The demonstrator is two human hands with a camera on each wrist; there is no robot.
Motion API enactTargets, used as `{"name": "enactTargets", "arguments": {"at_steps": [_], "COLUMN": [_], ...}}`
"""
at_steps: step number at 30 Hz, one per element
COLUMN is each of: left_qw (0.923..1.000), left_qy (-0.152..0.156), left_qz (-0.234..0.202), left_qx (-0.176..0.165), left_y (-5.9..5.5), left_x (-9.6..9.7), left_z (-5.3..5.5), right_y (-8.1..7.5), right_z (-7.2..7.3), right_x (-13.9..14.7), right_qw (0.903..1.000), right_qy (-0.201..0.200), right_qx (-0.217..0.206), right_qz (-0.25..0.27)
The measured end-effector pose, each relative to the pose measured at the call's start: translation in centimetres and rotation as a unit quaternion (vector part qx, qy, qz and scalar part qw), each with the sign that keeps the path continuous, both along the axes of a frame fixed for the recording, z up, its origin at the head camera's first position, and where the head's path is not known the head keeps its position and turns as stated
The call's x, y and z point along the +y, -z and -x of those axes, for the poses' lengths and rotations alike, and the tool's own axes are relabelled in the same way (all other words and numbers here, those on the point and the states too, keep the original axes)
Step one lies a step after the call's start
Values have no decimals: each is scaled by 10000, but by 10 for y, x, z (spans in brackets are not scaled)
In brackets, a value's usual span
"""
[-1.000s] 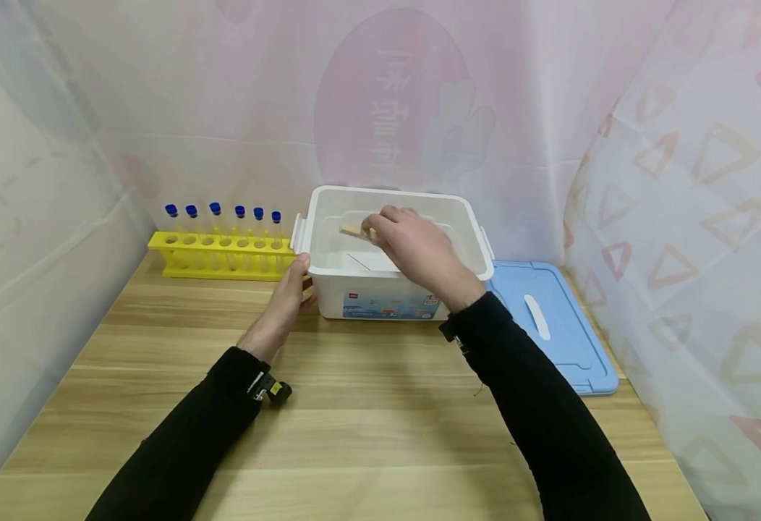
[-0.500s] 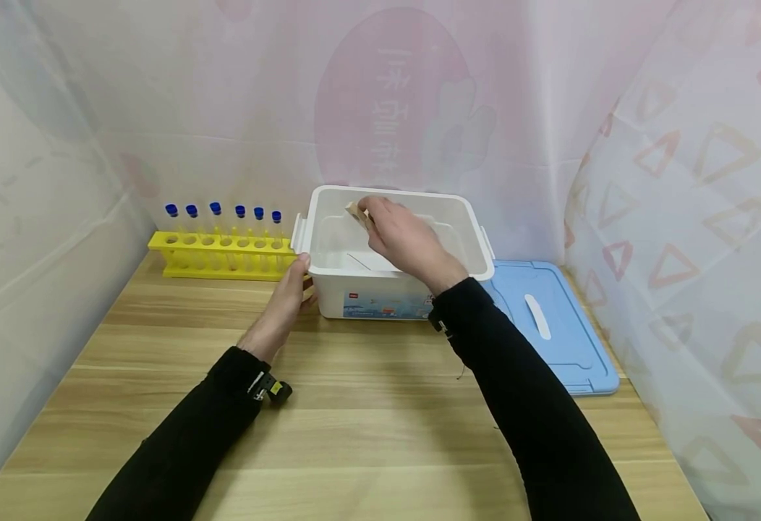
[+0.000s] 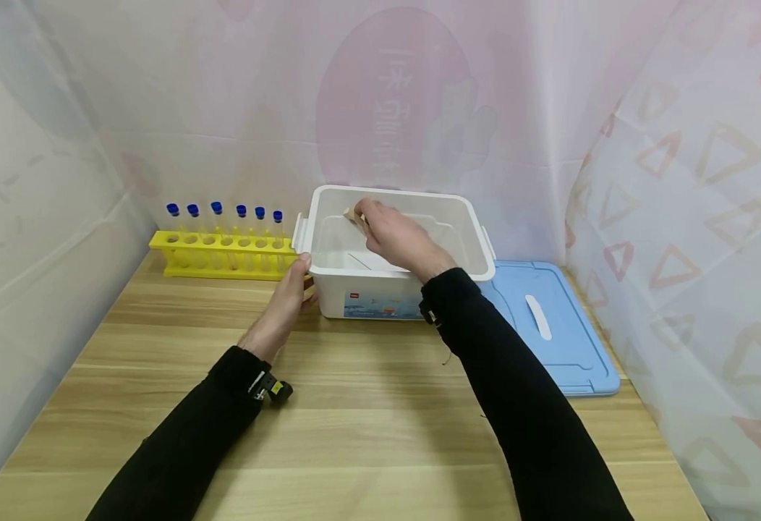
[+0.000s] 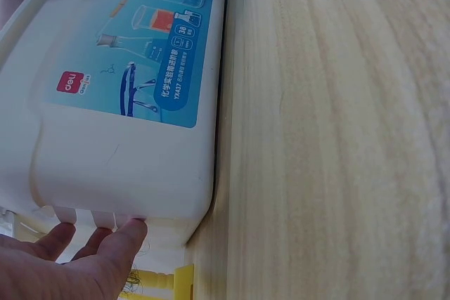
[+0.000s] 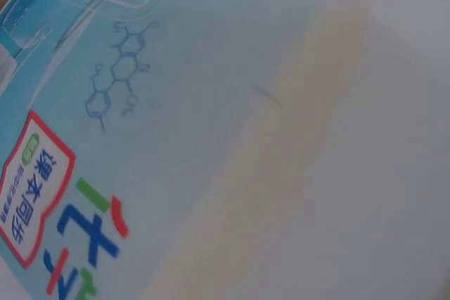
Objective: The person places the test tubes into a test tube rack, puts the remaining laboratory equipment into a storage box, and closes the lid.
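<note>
A white plastic box (image 3: 380, 293) with a blue printed label stands at the back of the table. My left hand (image 3: 286, 293) touches its left side near the front corner. In the left wrist view the fingertips (image 4: 132, 230) rest against the side wall. My right hand (image 3: 393, 235) reaches over the front rim and holds a small light-wood piece (image 3: 354, 219), slanted, with only one end showing past the fingers. Its kind cannot be made out. A thin dark line (image 3: 359, 261) shows inside the box. The right wrist view is filled by the box's label (image 5: 140, 124).
A yellow rack (image 3: 224, 275) with several blue-capped test tubes (image 3: 216, 217) stands left of the box. Right of the box lies a blue lid (image 3: 569, 347) with a white handle. Fabric walls (image 3: 224, 87) close in the wooden table (image 3: 328, 441) behind and at both sides.
My right hand has moved back and slightly left over the box, and the wooden piece has turned from nearly level to a steeper slant. My left hand has stayed at the box's side.
</note>
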State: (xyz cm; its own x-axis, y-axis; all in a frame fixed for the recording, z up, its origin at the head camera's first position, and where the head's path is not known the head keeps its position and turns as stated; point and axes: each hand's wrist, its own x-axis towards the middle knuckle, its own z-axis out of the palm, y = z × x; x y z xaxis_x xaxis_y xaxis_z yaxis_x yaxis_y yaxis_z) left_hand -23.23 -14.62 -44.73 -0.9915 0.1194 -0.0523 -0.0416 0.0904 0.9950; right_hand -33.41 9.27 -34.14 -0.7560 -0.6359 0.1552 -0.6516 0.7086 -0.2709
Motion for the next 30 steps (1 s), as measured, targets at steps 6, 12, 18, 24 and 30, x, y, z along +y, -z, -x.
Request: {"name": "enactTargets", "arguments": {"at_steps": [6,12,18,24,30], "left_qw": [10000,10000,10000,10000,10000], "left_qy": [43,60,16,-15,38], "left_qz": [-10,-31,-18,-43,-18], "left_qx": [-54,-10,-37,-31,-33], "left_y": [-1,-1,-2,-3,-3], "left_x": [1,1,0,-1,-2], "left_z": [-1,-2,-3,-1,-2], "right_y": [0,4,7,12,14], "right_z": [-2,1,2,0,-4], "right_x": [-1,1,0,0,3], "right_qw": [9997,9994,9986,9944,9884], "right_qy": [55,35,51,227,469], "right_qx": [-222,-318,-488,-1018,-1446], "right_qz": [-124,-137,-218,-162,2]}}
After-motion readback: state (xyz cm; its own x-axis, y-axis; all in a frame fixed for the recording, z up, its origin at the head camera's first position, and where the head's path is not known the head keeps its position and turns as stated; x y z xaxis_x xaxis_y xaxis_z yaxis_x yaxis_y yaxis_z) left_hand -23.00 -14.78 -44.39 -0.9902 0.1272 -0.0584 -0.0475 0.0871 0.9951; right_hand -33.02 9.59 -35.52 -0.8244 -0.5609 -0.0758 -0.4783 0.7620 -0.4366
